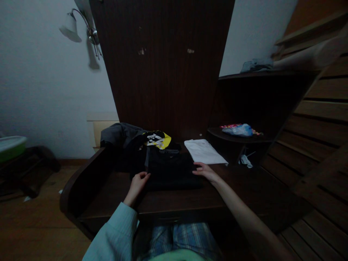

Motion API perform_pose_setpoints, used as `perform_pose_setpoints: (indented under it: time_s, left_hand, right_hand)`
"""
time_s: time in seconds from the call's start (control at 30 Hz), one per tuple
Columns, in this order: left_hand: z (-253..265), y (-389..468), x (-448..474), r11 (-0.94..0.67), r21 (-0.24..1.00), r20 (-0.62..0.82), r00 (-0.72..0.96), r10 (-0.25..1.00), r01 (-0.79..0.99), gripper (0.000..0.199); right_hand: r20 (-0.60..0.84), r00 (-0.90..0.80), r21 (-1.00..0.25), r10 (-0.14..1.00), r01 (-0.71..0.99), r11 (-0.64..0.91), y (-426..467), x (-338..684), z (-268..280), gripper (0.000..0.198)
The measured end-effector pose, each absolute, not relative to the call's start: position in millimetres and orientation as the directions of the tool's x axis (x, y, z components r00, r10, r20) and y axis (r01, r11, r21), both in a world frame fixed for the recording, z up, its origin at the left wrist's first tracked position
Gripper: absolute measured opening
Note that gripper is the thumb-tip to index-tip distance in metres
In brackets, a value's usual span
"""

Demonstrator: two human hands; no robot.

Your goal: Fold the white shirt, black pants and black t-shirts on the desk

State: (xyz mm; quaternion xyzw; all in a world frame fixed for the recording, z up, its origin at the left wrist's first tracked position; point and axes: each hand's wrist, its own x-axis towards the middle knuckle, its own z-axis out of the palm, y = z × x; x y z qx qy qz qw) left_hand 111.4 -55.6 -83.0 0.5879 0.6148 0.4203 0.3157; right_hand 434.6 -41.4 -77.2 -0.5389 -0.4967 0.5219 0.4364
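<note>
Basin (12, 153), green with a pale top, stands on a low stool (36, 158) far to the left of the black cloth (172, 172). Nearer, just behind the black cloth's left side, a grey garment (121, 134) lies heaped, and next to it a yellow printed cloth (164, 140) shows a black-and-white pattern. At the black cloth's near left edge is the left hand (140, 183), its thumb and forefinger brought together in what looks like a pinch on the fabric; the dark surface hides how much is caught. The black cloth itself lies on the brown bench (179, 204), spread as a flattish, roughly rectangular piece between the two hands. At its right edge the right hand (205, 172) has thumb and forefinger parted, their tips at the border; whether they touch it I cannot tell. Behind and to the right of the black cloth sits a folded white cloth (205, 152), and farther right a plastic bag (240, 130) rests on a shelf.

The step in hand appears to be straightening or folding the black cloth. Moving it evenly would call for the right fingers to close on their edge, matching the left pinch.
</note>
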Motion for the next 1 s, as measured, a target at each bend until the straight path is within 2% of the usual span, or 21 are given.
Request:
perform_pose_setpoints:
  time_s: [0.17, 0.27, 0.37, 0.5, 0.63, 0.73, 0.83, 1.0]
  left_hand:
    - [-88, -52, 110, -0.050, 0.937, 0.097, -0.121, 0.988, 0.345, 0.036]
    - [-89, -52, 110, -0.041, 0.933, 0.098, -0.144, 0.985, 0.357, 0.037]
    - [-86, -54, 111, -0.044, 0.917, 0.100, -0.122, 0.987, 0.396, 0.039]
    - [-80, -56, 112, -0.048, 0.920, 0.093, -0.098, 0.991, 0.388, 0.042]
    - [-77, -58, 113, -0.045, 0.931, 0.111, -0.164, 0.980, 0.363, 0.042]
    - [-76, -61, 113, -0.057, 0.928, 0.124, -0.159, 0.980, 0.368, 0.044]
    - [-77, -69, 112, -0.063, 0.947, 0.120, -0.167, 0.979, 0.315, 0.047]
    - [-78, -88, 106, -0.054, 0.982, 0.072, -0.094, 0.993, 0.180, 0.053]
  right_hand:
    - [-0.075, -0.023, -0.996, 0.997, 0.047, -0.074, -38, 438, -77, 0.055]
    - [-0.058, 0.025, -0.996, 0.998, 0.072, -0.060, -40, 437, -77, 0.051]
    - [-0.108, 0.039, -0.992, 0.993, 0.065, -0.111, -43, 437, -77, 0.048]
    - [-0.076, -0.002, -0.997, 0.997, 0.027, -0.076, -42, 435, -76, 0.058]
    - [0.031, 0.114, -0.998, 0.993, 0.066, 0.024, -37, 432, -76, 0.056]
    - [-0.012, 0.144, -0.992, 0.989, 0.120, -0.030, -42, 431, -76, 0.048]
    - [-0.061, 0.092, -0.986, 0.994, 0.150, -0.074, -57, 436, -76, 0.047]
    - [-0.006, -0.075, -0.989, 0.997, 0.146, 0.005, -85, 446, -80, 0.063]
